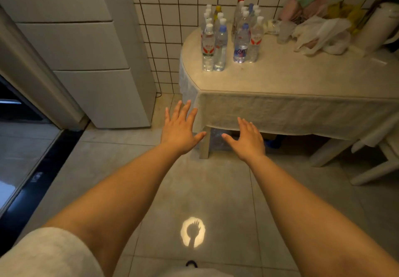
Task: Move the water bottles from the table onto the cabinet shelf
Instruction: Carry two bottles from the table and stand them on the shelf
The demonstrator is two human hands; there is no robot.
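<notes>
Several clear water bottles stand upright in two clusters at the back left of the cloth-covered table point(302, 86): a left cluster point(212, 39) and a right cluster point(247, 32), with white, blue, yellow and red caps. My left hand point(180, 129) is stretched out flat, fingers spread, in front of the table's left corner, holding nothing. Beside it, my right hand point(246, 138) is also flat and empty, level with the hanging tablecloth edge. Both hands are well short of the bottles.
A white cabinet-like unit with panelled fronts point(90, 60) stands left of the table against the tiled wall. Plastic bags point(321, 32) and a white jug point(375, 26) crowd the table's back right. A white chair point(375, 158) stands at right. Tiled floor lies below.
</notes>
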